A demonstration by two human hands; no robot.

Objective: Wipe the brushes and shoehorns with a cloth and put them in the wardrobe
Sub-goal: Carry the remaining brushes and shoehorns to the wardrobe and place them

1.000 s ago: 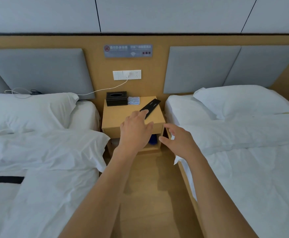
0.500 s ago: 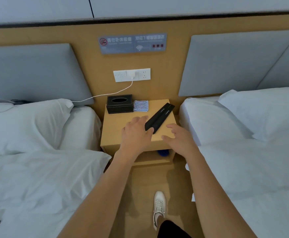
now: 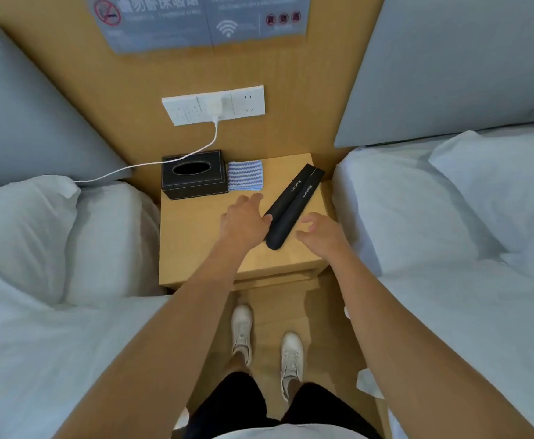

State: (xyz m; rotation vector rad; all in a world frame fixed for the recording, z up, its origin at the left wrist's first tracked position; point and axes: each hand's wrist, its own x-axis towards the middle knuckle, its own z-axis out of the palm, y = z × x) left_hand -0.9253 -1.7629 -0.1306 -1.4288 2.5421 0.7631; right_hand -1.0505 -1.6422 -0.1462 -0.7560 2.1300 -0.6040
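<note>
Two long black shoehorns (image 3: 292, 205) lie side by side, slanted, on the wooden nightstand (image 3: 202, 248). A folded blue-and-white striped cloth (image 3: 245, 175) sits at the back of the nightstand, beside a black tissue box. My left hand (image 3: 243, 221) hovers just left of the shoehorns, fingers extended toward the cloth and holding nothing. My right hand (image 3: 319, 231) hovers just right of the shoehorns' near end, fingers loosely spread and empty. No brush or wardrobe is in view.
The black tissue box (image 3: 193, 174) stands at the nightstand's back left. A white charger cable (image 3: 151, 164) runs from the wall socket (image 3: 215, 104) to the left bed. White beds flank the nightstand on both sides. My feet in white shoes (image 3: 241, 331) stand on the wooden floor.
I have stepped closer to the nightstand and the view has tilted down. Both hands have moved forward over the nightstand, on either side of the shoehorns.
</note>
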